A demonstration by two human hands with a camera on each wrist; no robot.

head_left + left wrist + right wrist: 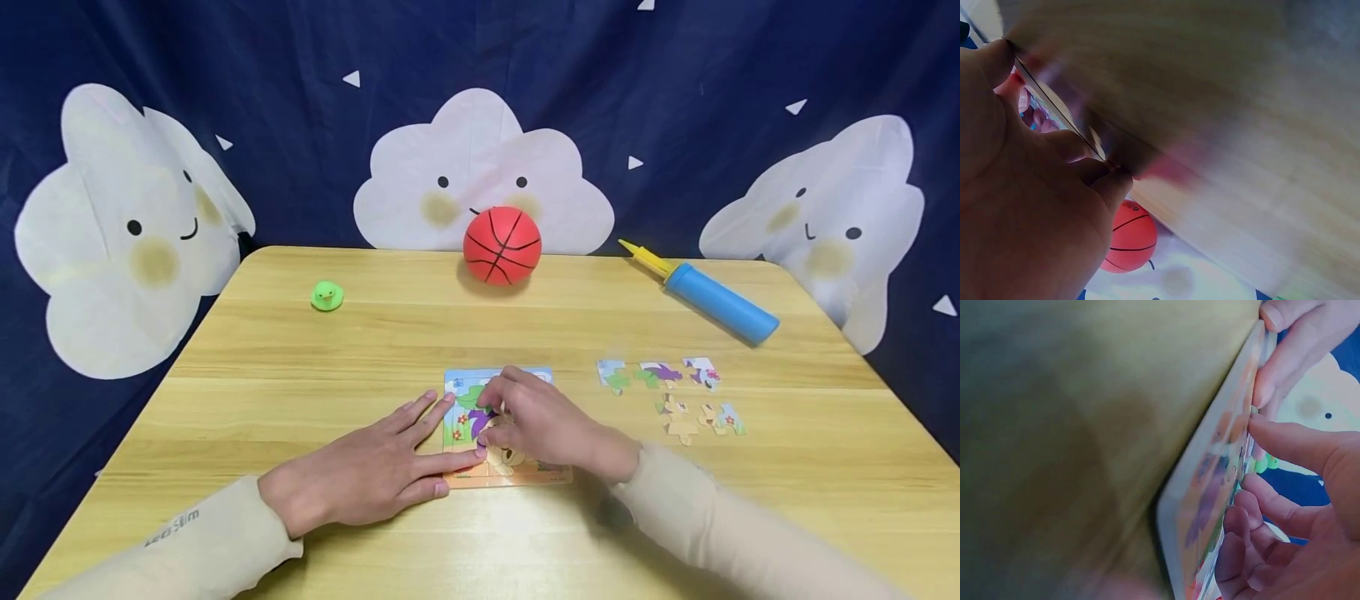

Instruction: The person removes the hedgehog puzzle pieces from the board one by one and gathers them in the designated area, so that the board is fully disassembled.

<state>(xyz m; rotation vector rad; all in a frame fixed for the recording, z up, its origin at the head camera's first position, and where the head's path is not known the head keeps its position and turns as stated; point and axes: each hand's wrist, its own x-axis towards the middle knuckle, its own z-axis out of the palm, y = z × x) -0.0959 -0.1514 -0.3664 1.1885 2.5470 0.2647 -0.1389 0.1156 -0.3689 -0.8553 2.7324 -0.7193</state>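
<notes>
A jigsaw puzzle board [538, 375] lies flat on the table with a colourful cartoon picture partly filled in. My left hand [375, 467] rests at its left edge, fingers spread and fairly straight, the tips touching the board. Over the middle of the board, my right hand [540, 421] bends its thumb and fingers down around a puzzle piece [480, 423] at the picture's surface. The right wrist view shows the right thumb [1300, 444] and fingertips against the board, seen edge-on; the piece between them is mostly hidden. Several loose puzzle pieces [678, 421] lie to the right.
On the wooden table [300, 367], a red ball [502, 246] with black lines sits at the back centre. A green toy duck [327, 296] stands at the back left. A blue hand pump [722, 302] with a yellow nozzle lies at the back right, before a dark blue cloud-patterned curtain [300, 50].
</notes>
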